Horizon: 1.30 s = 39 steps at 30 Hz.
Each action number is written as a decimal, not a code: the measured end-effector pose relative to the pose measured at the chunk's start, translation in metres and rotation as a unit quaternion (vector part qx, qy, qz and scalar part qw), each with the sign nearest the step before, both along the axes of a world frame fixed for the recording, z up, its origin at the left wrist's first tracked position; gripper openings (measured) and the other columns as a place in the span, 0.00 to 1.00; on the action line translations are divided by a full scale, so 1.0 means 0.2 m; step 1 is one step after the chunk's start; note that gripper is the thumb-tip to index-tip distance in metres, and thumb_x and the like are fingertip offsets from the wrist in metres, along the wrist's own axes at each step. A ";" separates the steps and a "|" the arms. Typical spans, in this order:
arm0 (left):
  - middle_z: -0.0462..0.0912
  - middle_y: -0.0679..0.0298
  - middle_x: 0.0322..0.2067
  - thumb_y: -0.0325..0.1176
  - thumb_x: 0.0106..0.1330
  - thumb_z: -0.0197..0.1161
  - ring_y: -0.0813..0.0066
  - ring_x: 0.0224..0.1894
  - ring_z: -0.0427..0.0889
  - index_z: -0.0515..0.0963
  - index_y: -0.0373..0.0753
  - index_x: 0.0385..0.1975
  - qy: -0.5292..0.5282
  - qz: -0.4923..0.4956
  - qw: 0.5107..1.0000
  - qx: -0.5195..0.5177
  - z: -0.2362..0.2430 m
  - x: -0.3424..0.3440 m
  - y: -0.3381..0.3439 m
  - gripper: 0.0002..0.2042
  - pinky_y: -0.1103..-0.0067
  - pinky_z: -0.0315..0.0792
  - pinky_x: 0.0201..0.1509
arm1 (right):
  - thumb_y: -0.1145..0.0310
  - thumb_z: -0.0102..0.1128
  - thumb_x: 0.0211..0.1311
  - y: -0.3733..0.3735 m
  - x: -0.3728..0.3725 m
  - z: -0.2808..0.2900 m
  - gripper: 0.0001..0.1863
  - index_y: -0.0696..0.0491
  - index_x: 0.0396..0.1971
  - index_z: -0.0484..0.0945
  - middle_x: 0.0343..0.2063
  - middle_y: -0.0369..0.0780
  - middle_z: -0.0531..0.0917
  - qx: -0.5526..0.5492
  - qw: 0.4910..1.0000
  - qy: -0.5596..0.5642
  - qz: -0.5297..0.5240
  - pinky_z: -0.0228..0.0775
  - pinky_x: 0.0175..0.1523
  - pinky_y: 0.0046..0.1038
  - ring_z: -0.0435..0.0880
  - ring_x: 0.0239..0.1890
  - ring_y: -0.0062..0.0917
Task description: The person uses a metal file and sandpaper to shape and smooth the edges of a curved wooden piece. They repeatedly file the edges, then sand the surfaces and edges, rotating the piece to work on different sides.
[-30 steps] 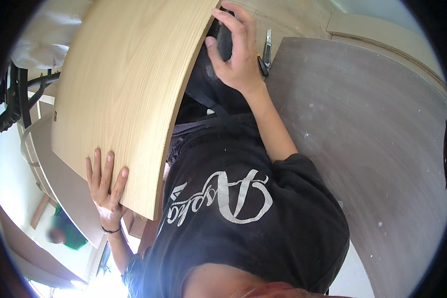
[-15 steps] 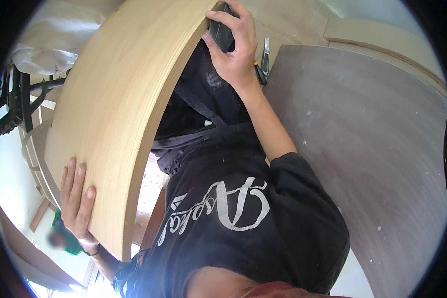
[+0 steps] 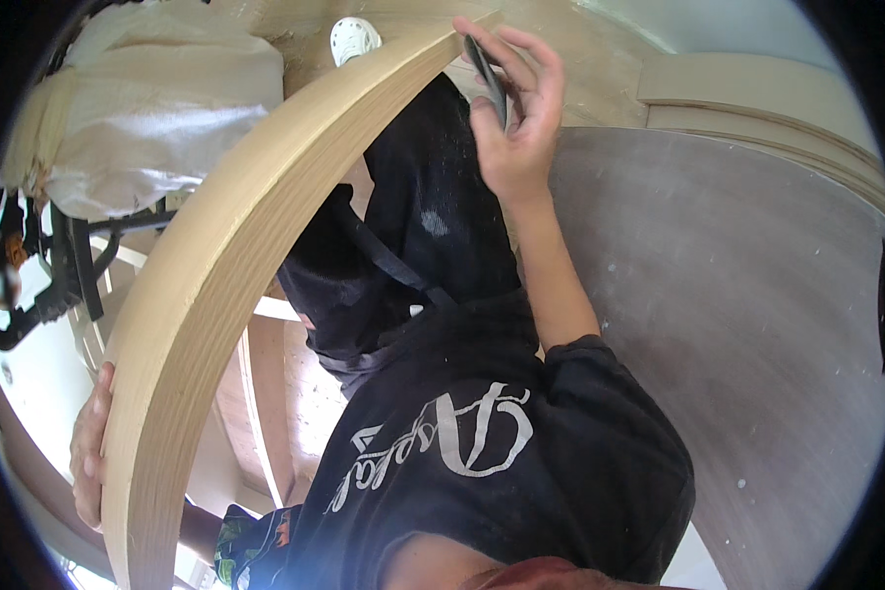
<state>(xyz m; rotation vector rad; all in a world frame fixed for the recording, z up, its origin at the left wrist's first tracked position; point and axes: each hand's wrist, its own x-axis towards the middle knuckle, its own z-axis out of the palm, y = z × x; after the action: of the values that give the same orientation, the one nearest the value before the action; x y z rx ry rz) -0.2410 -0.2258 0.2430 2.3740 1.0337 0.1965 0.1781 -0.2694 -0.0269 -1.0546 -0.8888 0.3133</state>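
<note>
The left hand (image 3: 90, 452) is pressing against the outer face of the board (image 3: 226, 236), at its near end; the palm is mostly hiding behind the wood, so I cannot tell whether it is gripping. The right hand (image 3: 523, 138) is gripping a dark pad (image 3: 489, 79) between thumb and fingers at the board's far end; whether the pad is touching the wood, I cannot tell. The board is standing tilted on edge left of the person's body, its long grained edge facing the person and running from the lower left to the right hand's fingertips. The table (image 3: 708, 315) is lying to the right, its far left corner sitting just beside the right wrist. Beyond the board, a white bag (image 3: 187, 108) is resting above a black frame (image 3: 79, 265), and a white clog (image 3: 354, 39) is showing past the board's far end.
</note>
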 end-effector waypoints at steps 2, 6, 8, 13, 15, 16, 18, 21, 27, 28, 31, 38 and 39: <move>0.74 0.39 0.61 0.44 0.78 0.41 0.47 0.61 0.79 0.65 0.34 0.67 0.022 -0.044 0.992 0.116 -0.05 -0.03 0.05 0.25 0.56 0.75 0.65 | 0.84 0.58 0.50 0.03 0.11 -0.02 0.28 0.56 0.56 0.74 0.54 0.46 0.84 -0.062 0.996 -0.062 -0.008 0.72 0.61 0.35 0.82 0.55 0.42; 0.75 0.36 0.59 0.42 0.78 0.44 0.45 0.60 0.79 0.64 0.38 0.67 0.000 0.005 0.995 0.097 -0.15 -0.12 0.15 0.23 0.57 0.80 0.61 | 0.84 0.53 0.54 0.16 0.29 -0.13 0.25 0.54 0.53 0.80 0.52 0.46 0.84 -0.115 0.967 -0.222 -0.053 0.72 0.61 0.38 0.82 0.54 0.42; 0.75 0.34 0.57 0.41 0.77 0.45 0.44 0.59 0.79 0.62 0.41 0.67 0.006 0.053 0.997 0.049 -0.15 -0.18 0.20 0.22 0.56 0.81 0.59 | 0.84 0.53 0.54 0.19 0.34 -0.19 0.25 0.53 0.53 0.80 0.52 0.45 0.84 -0.182 0.952 -0.245 -0.018 0.71 0.62 0.40 0.81 0.54 0.42; 0.75 0.34 0.57 0.40 0.76 0.48 0.40 0.61 0.76 0.57 0.38 0.70 -0.066 -0.055 0.995 0.052 -0.17 -0.28 0.31 0.26 0.49 0.72 0.64 | 0.84 0.52 0.55 0.23 0.34 -0.26 0.26 0.50 0.53 0.81 0.54 0.42 0.83 -0.154 0.939 -0.309 0.007 0.69 0.64 0.39 0.78 0.56 0.40; 0.77 0.37 0.56 0.40 0.73 0.53 0.43 0.60 0.77 0.60 0.37 0.67 -0.075 -0.017 0.993 0.093 -0.19 -0.27 0.32 0.26 0.51 0.73 0.63 | 0.83 0.54 0.52 0.24 0.34 -0.27 0.27 0.49 0.54 0.80 0.53 0.42 0.83 -0.150 0.938 -0.311 0.009 0.69 0.64 0.40 0.77 0.56 0.41; 0.77 0.39 0.55 0.40 0.71 0.55 0.45 0.59 0.77 0.62 0.37 0.66 -0.083 0.011 0.989 0.118 -0.21 -0.26 0.31 0.26 0.53 0.73 0.63 | 0.83 0.54 0.52 0.25 0.34 -0.27 0.27 0.49 0.54 0.80 0.52 0.42 0.83 -0.147 0.935 -0.321 0.010 0.69 0.65 0.41 0.77 0.56 0.42; 0.79 0.42 0.54 0.40 0.68 0.61 0.48 0.57 0.79 0.65 0.36 0.62 -0.102 0.066 0.979 0.161 -0.25 -0.21 0.31 0.26 0.55 0.74 0.62 | 0.83 0.53 0.53 0.27 0.34 -0.29 0.27 0.49 0.54 0.80 0.52 0.42 0.83 -0.161 0.931 -0.327 0.006 0.69 0.65 0.41 0.77 0.55 0.42; 0.81 0.46 0.52 0.40 0.62 0.68 0.53 0.55 0.80 0.70 0.34 0.58 -0.128 0.120 0.964 0.202 -0.27 -0.09 0.34 0.27 0.59 0.75 0.60 | 0.83 0.53 0.53 0.27 0.34 -0.34 0.26 0.50 0.54 0.80 0.52 0.43 0.83 -0.206 0.935 -0.287 -0.002 0.69 0.65 0.40 0.78 0.55 0.42; 0.85 0.53 0.48 0.38 0.54 0.81 0.60 0.51 0.83 0.79 0.31 0.50 -0.154 0.117 0.965 0.178 -0.25 0.12 0.44 0.27 0.66 0.77 0.59 | 0.85 0.50 0.55 0.28 0.35 -0.51 0.27 0.50 0.55 0.81 0.53 0.44 0.84 -0.224 0.947 -0.225 -0.046 0.75 0.60 0.36 0.84 0.54 0.40; 0.85 0.52 0.49 0.37 0.54 0.81 0.60 0.52 0.83 0.79 0.30 0.50 -0.156 0.118 0.963 0.184 -0.25 0.14 0.44 0.27 0.65 0.76 0.60 | 0.86 0.50 0.55 0.28 0.35 -0.54 0.27 0.50 0.54 0.81 0.53 0.44 0.84 -0.222 0.946 -0.235 -0.041 0.75 0.61 0.36 0.84 0.54 0.40; 0.83 0.50 0.51 0.33 0.55 0.81 0.60 0.53 0.82 0.78 0.29 0.51 -0.155 0.128 0.955 0.219 -0.25 0.21 0.44 0.27 0.64 0.75 0.62 | 0.85 0.52 0.56 0.29 0.32 -0.64 0.26 0.51 0.55 0.80 0.53 0.44 0.84 -0.196 0.942 -0.262 -0.070 0.74 0.62 0.36 0.83 0.55 0.39; 0.83 0.47 0.52 0.29 0.54 0.81 0.57 0.54 0.82 0.76 0.26 0.54 -0.098 0.060 0.992 0.045 -0.20 0.54 0.51 0.29 0.63 0.74 0.63 | 0.84 0.55 0.56 0.24 0.28 -0.79 0.26 0.55 0.57 0.78 0.55 0.46 0.83 -0.257 0.958 -0.122 -0.040 0.72 0.62 0.35 0.81 0.59 0.37; 0.83 0.46 0.51 0.29 0.54 0.80 0.56 0.53 0.83 0.75 0.26 0.54 -0.052 0.033 0.997 0.052 -0.19 0.60 0.50 0.29 0.64 0.76 0.60 | 0.84 0.54 0.56 0.23 0.29 -0.80 0.26 0.54 0.57 0.78 0.56 0.46 0.82 -0.277 0.953 -0.119 -0.034 0.72 0.63 0.35 0.81 0.60 0.38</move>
<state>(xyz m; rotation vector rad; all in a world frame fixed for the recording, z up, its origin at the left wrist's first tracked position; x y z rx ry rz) -0.1211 -0.1260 0.2056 2.3960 1.0781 0.4033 0.2354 -0.2229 -0.1870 -1.6674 -1.0022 0.3954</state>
